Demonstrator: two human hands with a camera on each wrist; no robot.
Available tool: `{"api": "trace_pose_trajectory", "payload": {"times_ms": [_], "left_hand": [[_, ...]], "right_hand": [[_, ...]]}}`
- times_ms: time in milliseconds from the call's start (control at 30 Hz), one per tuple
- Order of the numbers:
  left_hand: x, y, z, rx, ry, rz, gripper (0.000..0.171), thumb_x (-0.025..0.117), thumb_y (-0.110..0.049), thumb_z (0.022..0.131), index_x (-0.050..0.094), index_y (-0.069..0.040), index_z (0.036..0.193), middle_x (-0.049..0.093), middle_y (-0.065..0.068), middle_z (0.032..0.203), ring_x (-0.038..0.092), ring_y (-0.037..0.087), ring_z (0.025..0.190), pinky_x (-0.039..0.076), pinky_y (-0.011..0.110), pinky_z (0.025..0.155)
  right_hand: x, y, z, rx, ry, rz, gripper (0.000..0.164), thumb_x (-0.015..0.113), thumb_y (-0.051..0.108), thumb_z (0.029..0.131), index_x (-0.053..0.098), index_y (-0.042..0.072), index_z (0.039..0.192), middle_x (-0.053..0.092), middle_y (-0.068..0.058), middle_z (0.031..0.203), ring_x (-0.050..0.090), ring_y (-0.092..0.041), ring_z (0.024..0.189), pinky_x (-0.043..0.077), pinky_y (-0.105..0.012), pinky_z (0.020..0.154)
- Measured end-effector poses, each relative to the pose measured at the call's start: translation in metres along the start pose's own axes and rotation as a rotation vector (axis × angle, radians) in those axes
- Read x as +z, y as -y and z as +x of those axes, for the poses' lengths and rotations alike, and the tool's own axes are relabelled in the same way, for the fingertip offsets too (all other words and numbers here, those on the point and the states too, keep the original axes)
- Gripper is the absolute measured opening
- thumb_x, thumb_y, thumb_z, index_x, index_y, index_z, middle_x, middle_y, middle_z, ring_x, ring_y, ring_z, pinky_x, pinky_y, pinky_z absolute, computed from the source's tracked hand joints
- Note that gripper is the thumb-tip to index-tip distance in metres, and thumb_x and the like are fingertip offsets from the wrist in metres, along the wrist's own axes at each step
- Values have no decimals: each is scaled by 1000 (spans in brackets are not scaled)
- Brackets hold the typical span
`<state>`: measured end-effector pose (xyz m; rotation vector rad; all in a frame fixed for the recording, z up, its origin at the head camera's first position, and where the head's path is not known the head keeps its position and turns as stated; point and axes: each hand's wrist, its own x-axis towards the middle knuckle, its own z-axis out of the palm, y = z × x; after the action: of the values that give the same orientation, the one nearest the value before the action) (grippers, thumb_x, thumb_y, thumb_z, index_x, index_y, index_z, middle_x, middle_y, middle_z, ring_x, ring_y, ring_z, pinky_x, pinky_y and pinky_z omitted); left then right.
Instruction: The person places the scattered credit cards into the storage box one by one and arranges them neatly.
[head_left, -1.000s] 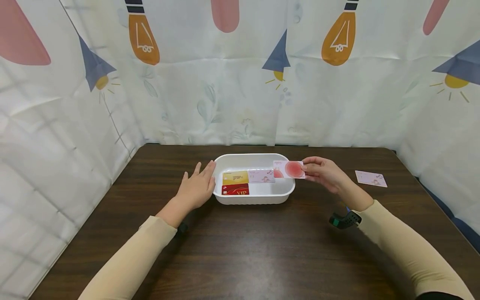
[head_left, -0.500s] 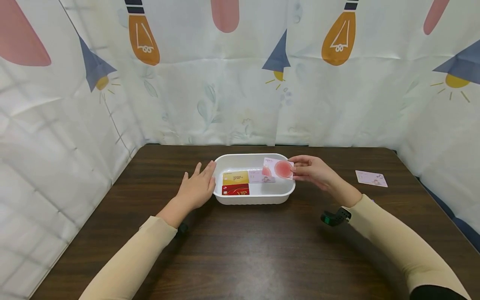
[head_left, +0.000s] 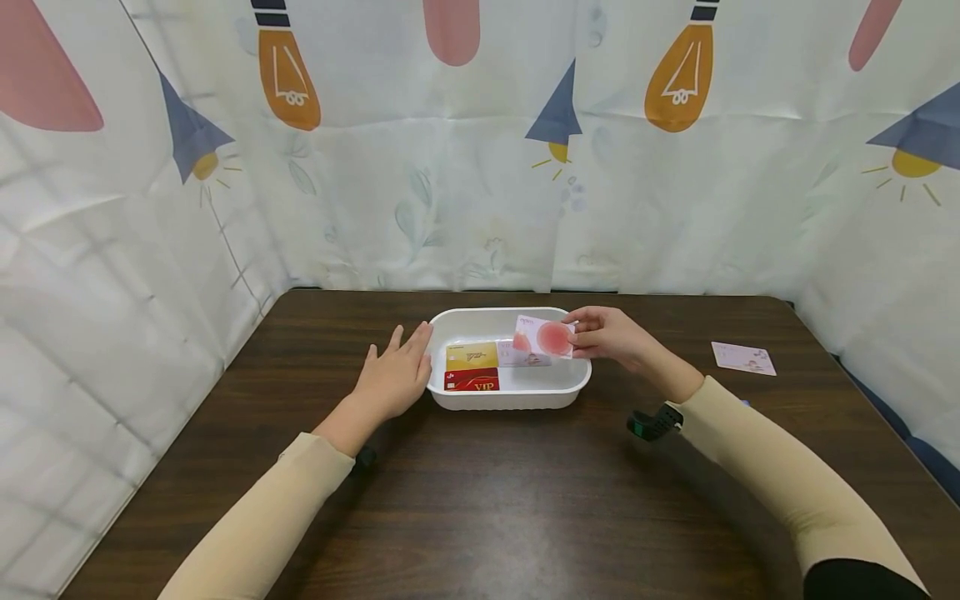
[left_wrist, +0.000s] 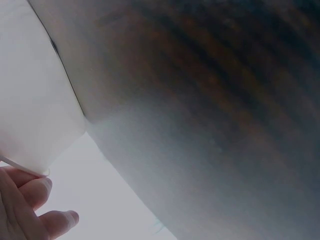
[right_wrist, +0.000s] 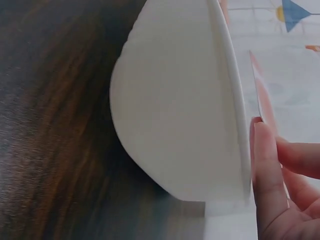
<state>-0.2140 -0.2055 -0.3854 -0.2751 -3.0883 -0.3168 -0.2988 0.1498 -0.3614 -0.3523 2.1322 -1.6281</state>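
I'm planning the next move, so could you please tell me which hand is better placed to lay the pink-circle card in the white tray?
Probably the right hand: it pinches the pink-circle card over the tray, whereas the left hand touches the tray's left end and holds no card.

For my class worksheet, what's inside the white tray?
A gold card, a red card and a pale card; the pink card in the right hand hides part of the pale one.

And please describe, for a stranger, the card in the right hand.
On the dark table stands a white tray. Over it, the right hand pinches a pink card. Unlike the gold card, red card and lilac card below, it bears a coral circle.
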Motion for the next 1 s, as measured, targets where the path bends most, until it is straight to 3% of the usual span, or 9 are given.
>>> {"api": "trace_pose_trajectory", "payload": {"times_ms": [300,733,1000], "left_hand": [[2,2,1,3,-8,5,60,37,-30,108,25,-8,163,27,9,167,19,42,153,17,74,114],[2,2,1,7,-7,-5,60,37,-30,109,24,-9,164,27,8,167,17,41,154,16,74,114],[2,1,1,5,-4,-5,60,37,-30,109,24,-9,164,27,9,167,17,41,154,16,73,114]], "right_hand": [[13,11,12,-19,64,-156,40,62,-5,96,60,-7,136,53,-14,100,66,-18,83,59,-46,87],[30,19,26,13,105,-419,34,64,-3,95,68,-3,129,61,-20,123,61,-23,95,61,-33,77],[34,20,31,8,146,-591,33,64,-6,92,71,-2,124,64,-20,120,60,-26,99,60,-31,73]]}}
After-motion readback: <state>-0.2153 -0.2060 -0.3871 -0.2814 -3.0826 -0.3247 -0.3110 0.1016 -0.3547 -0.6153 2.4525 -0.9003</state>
